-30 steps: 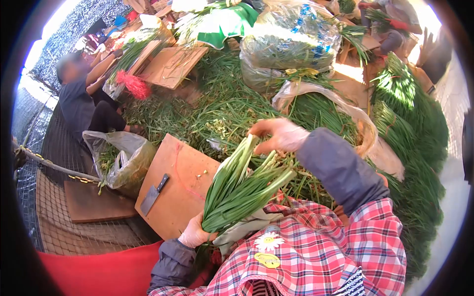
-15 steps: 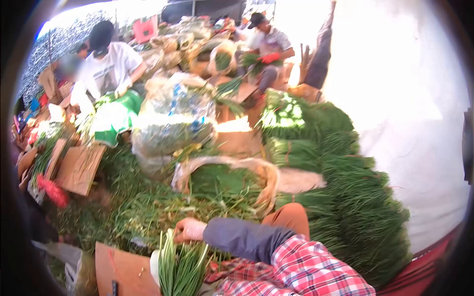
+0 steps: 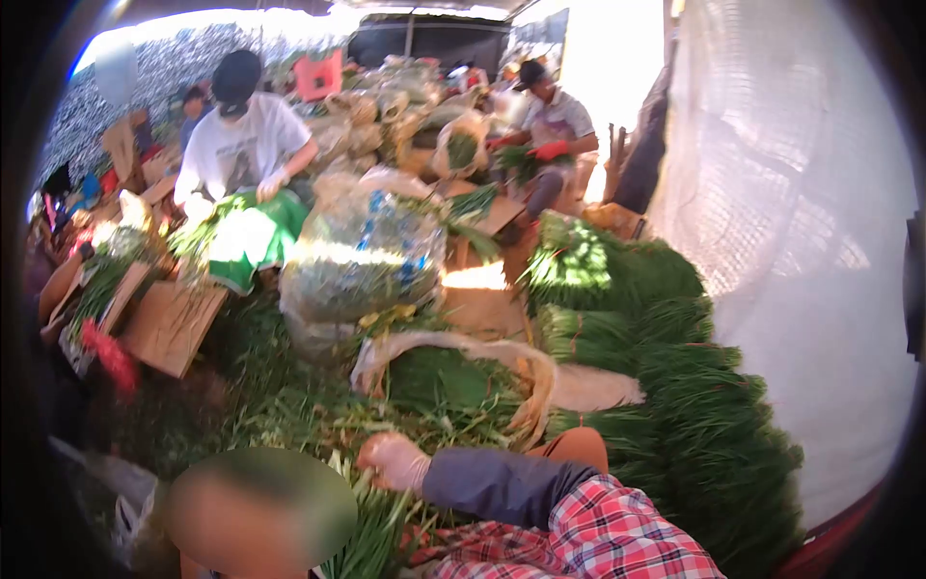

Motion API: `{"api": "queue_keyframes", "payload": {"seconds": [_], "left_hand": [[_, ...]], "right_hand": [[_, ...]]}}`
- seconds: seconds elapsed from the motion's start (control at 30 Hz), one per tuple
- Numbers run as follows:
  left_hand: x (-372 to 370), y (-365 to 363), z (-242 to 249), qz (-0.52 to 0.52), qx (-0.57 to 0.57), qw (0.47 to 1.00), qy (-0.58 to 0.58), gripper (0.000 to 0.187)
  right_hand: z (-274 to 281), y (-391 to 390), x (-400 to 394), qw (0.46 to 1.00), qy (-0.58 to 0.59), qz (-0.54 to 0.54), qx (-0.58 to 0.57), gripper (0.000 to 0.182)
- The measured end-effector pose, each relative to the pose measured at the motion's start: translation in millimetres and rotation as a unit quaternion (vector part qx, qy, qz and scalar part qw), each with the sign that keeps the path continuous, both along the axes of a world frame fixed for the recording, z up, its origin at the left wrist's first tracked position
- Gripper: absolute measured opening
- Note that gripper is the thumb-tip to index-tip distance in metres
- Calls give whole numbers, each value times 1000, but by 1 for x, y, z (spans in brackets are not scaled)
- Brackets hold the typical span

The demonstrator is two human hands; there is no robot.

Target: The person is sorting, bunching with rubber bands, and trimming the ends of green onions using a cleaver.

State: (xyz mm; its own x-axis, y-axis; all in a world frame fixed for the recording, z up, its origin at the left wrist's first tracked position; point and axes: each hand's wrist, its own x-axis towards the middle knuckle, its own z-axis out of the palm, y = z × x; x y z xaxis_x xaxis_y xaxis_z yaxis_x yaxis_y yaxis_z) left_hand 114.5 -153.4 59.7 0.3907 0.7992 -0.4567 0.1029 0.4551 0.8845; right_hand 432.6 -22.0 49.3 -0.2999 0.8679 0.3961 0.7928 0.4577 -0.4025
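My right hand [image 3: 391, 461], in a pale glove with a dark blue sleeve, is curled over the top ends of a bunch of long green onion leaves [image 3: 371, 529] at the bottom of the view. The bunch stands roughly upright in front of my plaid apron [image 3: 598, 536]. Its lower part is cut off by the frame edge and a blurred patch [image 3: 258, 510]. My left hand is out of view. Just beyond my right hand lies an open sack [image 3: 463, 344] filled with loose greens.
Tied green bundles [image 3: 675, 386] are stacked high on the right against a white tarp [image 3: 801, 241]. A clear plastic bag of greens [image 3: 357, 261] stands mid-view, wooden boards [image 3: 174, 323] at left. A person in a white shirt [image 3: 246, 135] and one with red gloves [image 3: 550, 125] work behind.
The view has tilted up from my lap to the work area. The cutting board, knife and my left hand have dropped out of view. My right hand stays at the bunch's top.
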Motion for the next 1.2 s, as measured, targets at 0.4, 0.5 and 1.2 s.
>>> {"api": "queue_keyframes", "payload": {"seconds": [0.4, 0.5, 1.2], "left_hand": [[9, 25, 24, -93, -60, 993, -30, 74], [18, 30, 35, -93, -97, 989, -54, 74], [-35, 4, 19, 10, -165, 980, -115, 60]], "right_hand": [[60, 10, 14, 977, 148, -97, -119, 25], [68, 13, 21, 981, 106, -131, -92, 23], [17, 0, 227, 890, -202, -341, -224, 37]]}}
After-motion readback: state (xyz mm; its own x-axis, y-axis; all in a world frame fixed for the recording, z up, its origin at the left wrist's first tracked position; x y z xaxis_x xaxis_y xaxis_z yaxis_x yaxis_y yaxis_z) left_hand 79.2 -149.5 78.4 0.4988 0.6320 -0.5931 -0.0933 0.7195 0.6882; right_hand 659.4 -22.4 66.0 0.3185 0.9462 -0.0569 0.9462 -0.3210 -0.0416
